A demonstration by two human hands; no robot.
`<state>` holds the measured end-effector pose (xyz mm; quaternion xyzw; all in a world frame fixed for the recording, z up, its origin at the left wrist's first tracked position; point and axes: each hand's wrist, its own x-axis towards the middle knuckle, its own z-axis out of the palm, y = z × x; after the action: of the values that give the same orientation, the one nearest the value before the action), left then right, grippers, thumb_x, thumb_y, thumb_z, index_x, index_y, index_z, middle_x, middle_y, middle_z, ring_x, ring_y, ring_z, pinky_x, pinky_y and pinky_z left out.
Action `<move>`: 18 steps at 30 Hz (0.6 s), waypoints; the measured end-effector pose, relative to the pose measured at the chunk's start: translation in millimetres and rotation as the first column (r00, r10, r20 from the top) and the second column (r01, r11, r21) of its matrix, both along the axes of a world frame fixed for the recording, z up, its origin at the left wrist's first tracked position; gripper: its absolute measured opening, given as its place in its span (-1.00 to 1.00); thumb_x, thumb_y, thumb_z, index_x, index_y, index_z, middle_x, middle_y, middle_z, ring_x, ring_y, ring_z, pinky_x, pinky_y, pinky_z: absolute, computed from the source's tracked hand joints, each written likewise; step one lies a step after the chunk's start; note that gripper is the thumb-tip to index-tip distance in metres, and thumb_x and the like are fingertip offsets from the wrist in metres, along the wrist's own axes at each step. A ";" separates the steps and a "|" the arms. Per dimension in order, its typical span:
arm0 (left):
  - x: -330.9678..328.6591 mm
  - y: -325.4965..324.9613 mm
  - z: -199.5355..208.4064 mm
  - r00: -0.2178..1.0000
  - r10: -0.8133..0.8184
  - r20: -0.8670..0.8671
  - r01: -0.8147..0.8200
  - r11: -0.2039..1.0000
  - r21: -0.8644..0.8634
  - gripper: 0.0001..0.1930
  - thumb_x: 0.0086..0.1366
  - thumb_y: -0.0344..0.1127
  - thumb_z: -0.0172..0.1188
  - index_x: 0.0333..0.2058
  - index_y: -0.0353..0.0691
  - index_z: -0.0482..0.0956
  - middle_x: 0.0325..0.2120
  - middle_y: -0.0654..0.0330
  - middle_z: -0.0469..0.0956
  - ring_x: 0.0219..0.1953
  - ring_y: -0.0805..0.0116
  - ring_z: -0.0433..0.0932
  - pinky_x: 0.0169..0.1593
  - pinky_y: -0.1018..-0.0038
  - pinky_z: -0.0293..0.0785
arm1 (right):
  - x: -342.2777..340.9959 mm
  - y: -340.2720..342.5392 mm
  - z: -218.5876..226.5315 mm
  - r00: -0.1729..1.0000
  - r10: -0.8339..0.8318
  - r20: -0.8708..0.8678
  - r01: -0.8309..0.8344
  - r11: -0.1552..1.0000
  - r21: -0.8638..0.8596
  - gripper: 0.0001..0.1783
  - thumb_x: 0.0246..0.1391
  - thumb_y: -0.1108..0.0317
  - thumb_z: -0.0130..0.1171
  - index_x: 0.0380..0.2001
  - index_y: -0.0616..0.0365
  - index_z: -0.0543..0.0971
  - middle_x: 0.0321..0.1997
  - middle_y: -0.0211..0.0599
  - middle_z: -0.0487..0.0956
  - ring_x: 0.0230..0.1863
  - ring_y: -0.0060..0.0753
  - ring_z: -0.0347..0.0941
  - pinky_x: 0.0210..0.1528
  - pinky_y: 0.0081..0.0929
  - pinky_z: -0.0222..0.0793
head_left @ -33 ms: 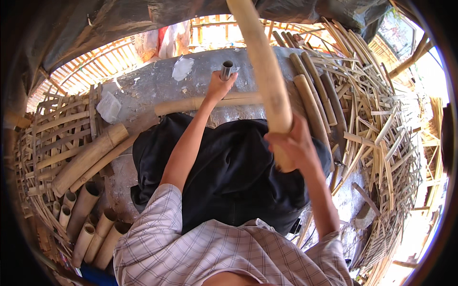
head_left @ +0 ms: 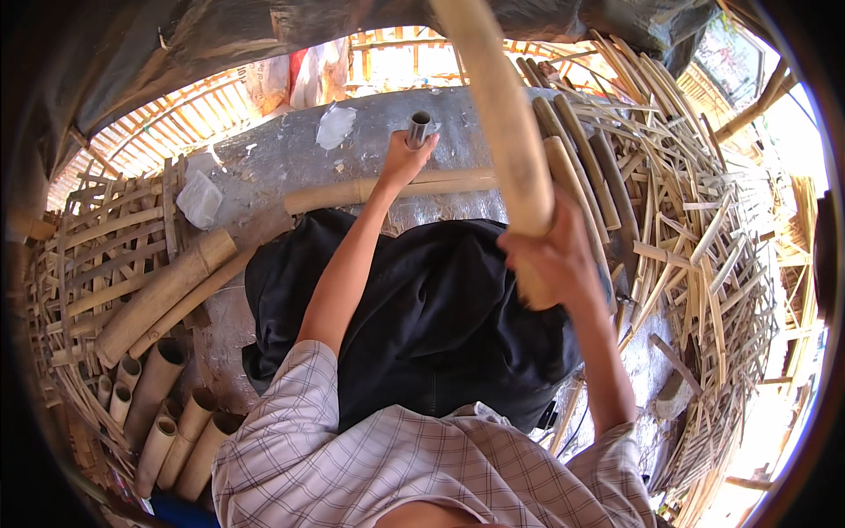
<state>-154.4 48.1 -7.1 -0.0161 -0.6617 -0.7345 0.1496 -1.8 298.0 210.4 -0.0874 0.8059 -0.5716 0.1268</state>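
Black cloth [head_left: 387,326], across the lap. Right hand [head_left: 568,251], blurred: fingers wrap the near end of one thick pole [head_left: 506,123], which slants up and away. Bamboo length [head_left: 339,194]: lies crosswise beyond the cloth. Left hand [head_left: 405,165]: fingers curl round one metal tube [head_left: 418,132], open end up. Slatted fence [head_left: 189,116], farthest.
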 end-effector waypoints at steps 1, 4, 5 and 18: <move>-0.9 2.8 0.1 1.000 -0.011 0.000 0.011 1.000 0.011 -0.61 0.38 -0.17 0.36 -0.58 -0.21 0.52 -0.68 0.36 0.47 -0.63 0.59 0.37 -0.52 0.44 0.26 | -4.1 1.3 18.6 0.992 -0.046 -0.119 0.053 0.997 0.058 -0.43 -0.10 0.60 0.43 0.04 0.32 0.50 -0.35 -0.29 0.62 -0.48 -0.46 0.59 -0.47 -0.39 0.54; -1.1 -3.4 -7.1 0.999 0.033 -0.043 -0.037 0.996 -0.075 -0.61 0.38 -0.18 0.35 -0.58 -0.24 0.52 -0.69 0.35 0.45 -0.60 0.60 0.35 -0.51 0.42 0.23 | -18.2 -9.5 56.6 0.850 -0.097 -0.518 0.163 0.983 0.084 -0.60 -0.04 0.53 0.42 -0.10 0.30 0.54 -0.40 -0.29 0.65 -0.50 -0.50 0.59 -0.47 -0.43 0.53; 1.4 -7.8 -7.4 0.998 0.043 -0.054 -0.048 0.996 -0.080 -0.61 0.38 -0.19 0.35 -0.59 -0.25 0.51 -0.69 0.35 0.44 -0.60 0.60 0.34 -0.51 0.41 0.23 | -19.8 -16.0 61.2 0.796 -0.116 -0.594 0.176 0.983 0.043 -0.65 -0.02 0.52 0.42 -0.15 0.30 0.55 -0.41 -0.28 0.66 -0.50 -0.51 0.60 -0.47 -0.45 0.52; 3.2 -4.4 -3.9 0.998 0.022 -0.058 -0.029 0.992 -0.122 -0.60 0.39 -0.21 0.30 -0.60 -0.27 0.47 -0.70 0.35 0.37 -0.58 0.56 0.29 -0.48 0.33 0.23 | -2.7 -25.3 74.7 0.890 0.095 -0.446 0.154 0.858 0.490 -0.30 -0.17 0.38 0.40 0.12 0.34 0.51 -0.16 0.10 0.66 -0.12 -0.04 0.63 0.03 -0.21 0.52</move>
<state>-151.2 43.7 -11.0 -0.0373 -0.7012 -0.6898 0.1763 -4.4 272.7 285.0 -0.1690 0.9366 -0.3016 -0.0561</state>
